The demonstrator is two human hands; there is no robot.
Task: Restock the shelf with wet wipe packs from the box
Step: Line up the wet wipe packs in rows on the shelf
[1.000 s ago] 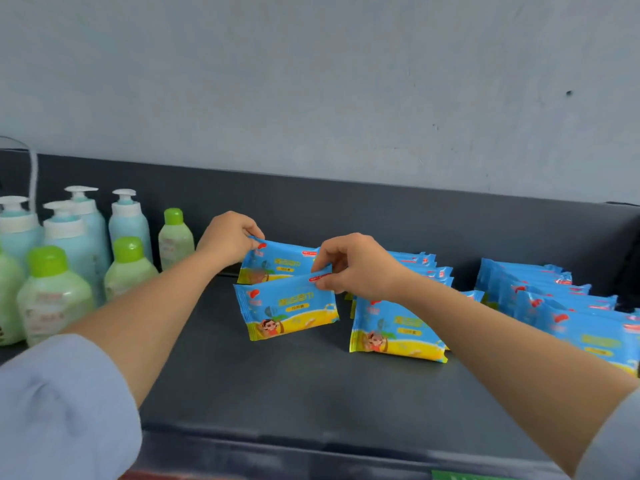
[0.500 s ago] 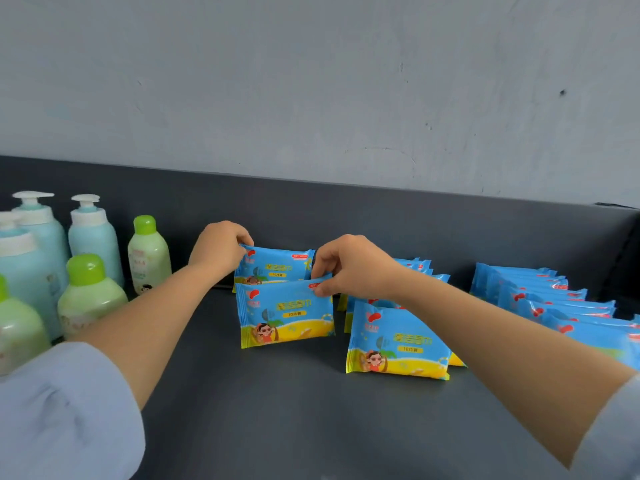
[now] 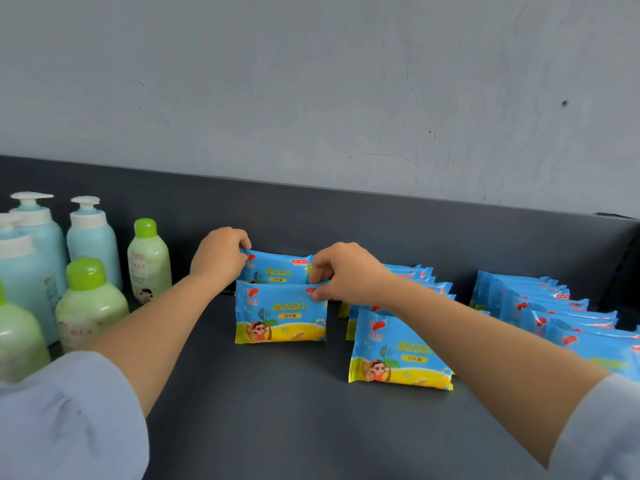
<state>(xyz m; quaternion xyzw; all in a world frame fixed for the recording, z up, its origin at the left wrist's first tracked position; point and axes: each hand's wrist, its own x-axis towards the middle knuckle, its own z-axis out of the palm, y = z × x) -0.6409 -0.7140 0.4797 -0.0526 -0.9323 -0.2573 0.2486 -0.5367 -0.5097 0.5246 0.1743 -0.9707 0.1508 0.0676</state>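
Dark grey shelf [image 3: 277,420] carries all the stock in my view. I observe two wet wipe packs standing upright at its centre, one directly behind the other. The front pack [image 3: 281,315] stands on its lower yellow edge with its printed face toward the camera. The rear pack [image 3: 277,271] is just behind it, close to the shelf's back panel, and its lower half is hidden.

The left hand [image 3: 219,258] is clamped on the rear pack's upper left corner, fingers curled over the top edge. The right hand [image 3: 346,273] pinches the front pack's upper right corner between thumb and fingers.

To the right, a middle row [image 3: 398,356] of identical packs stands one behind another, near the front pack but apart from it. Farther right, a second row [image 3: 554,317] runs toward the frame edge.

Left of the hands stand blue pump bottles [image 3: 91,239] and green-capped bottles [image 3: 149,263], not touching the left hand. Pale blue sleeves [image 3: 69,417] cover both upper arms. A grey wall [image 3: 311,81] rises behind the shelf.
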